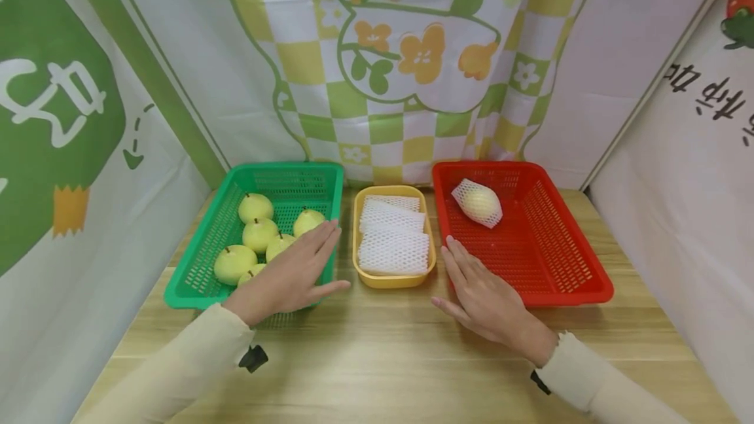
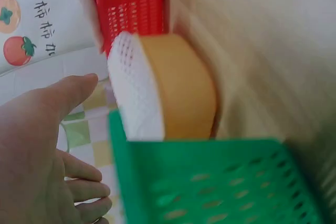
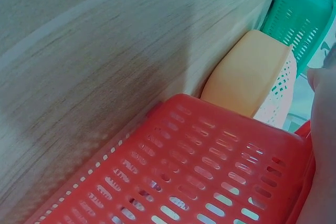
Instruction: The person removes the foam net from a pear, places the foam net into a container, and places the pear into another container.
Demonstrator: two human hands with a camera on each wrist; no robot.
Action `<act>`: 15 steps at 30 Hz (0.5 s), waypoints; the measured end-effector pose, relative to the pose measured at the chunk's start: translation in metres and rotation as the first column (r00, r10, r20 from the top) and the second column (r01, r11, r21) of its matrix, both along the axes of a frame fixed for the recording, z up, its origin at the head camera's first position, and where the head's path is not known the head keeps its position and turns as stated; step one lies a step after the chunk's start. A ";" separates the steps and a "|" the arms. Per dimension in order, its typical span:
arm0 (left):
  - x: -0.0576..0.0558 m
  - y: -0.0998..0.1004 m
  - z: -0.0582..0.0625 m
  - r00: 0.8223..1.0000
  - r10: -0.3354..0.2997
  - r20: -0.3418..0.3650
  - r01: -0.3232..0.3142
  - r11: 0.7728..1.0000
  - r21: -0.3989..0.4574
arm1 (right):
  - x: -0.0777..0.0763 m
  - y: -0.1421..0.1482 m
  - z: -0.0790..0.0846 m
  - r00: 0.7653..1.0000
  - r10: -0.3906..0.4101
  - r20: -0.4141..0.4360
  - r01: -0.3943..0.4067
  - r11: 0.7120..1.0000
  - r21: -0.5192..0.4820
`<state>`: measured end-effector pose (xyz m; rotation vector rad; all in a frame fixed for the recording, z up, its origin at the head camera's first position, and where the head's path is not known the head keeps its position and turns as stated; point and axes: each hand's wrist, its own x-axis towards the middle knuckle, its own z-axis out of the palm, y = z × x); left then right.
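Note:
My left hand [image 1: 294, 270], fingers straight, hovers over the right side of the green basket [image 1: 188, 280], partly covering the pears in it. Several yellow-green pears [image 1: 234, 263] lie in that basket. With its fingers extended, my right hand [image 1: 485, 296] is at the left front edge of the red basket [image 1: 580, 267] and holds nothing. One pear in a white foam net [image 1: 478, 203] lies at the back left of the red basket. Between the hands stands a yellow box [image 1: 393, 282] with white foam nets [image 1: 393, 250] stacked inside.
All three containers stand in a row on a wood-grain table [image 1: 377, 358]. Behind them hangs a checked cloth [image 1: 383, 116] with flower prints. Printed white panels [image 1: 677, 201] close in the sides.

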<state>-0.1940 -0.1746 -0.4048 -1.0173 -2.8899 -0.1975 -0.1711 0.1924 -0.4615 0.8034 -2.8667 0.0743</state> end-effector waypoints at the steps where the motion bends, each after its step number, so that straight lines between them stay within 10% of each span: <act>1: 0.003 0.000 -0.005 1.000 0.008 -0.003 -0.008 1.000 0.008 | 0.000 0.000 0.000 1.000 0.002 -0.002 -0.002 1.000 -0.001; 15: 0.018 0.004 -0.048 0.990 0.077 -0.121 -0.081 0.997 -0.022 | 0.000 0.005 0.009 0.991 0.045 0.122 -0.038 0.998 -0.055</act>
